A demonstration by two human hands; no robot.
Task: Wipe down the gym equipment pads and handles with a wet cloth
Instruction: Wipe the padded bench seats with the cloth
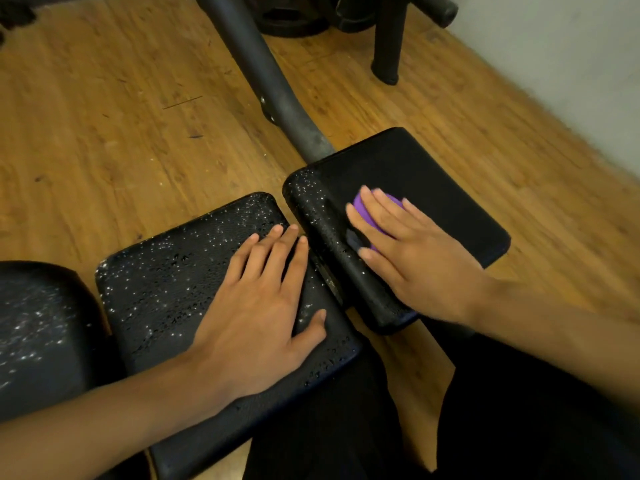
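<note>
On the far left, the left pad of the bench was beaded with water and looked untouched. Next to it, the middle pad was just as wet. The left hand lay flat on it, fingers straight and together, holding nothing and bracing the body.

Across a narrow gap, the right pad carried the task's thing. The purple cloth was bunched under the right hand, whose fingers were spread over it and pressed it down rather than gripping it. Droplets remained only along this pad's left edge. The surface to the right of the cloth looked matt and free of beads, so this pad was probably mostly wiped.

To finish the step well, the cloth should probably be opened out so more of it meets the vinyl. Overlapping strokes could then be drawn toward the wet left edge and down over its rounded side, where water would collect. The seam between the pads likely needed a pass too. The left hand should shift before the middle pad was wiped, or it would leave a patch.

Counted:
- three pads
- one cloth
- two hands
- one grey frame tube rising from behind the right pad
- one dark post standing on the wooden floor
- no handle that I could make out with certainty
</note>
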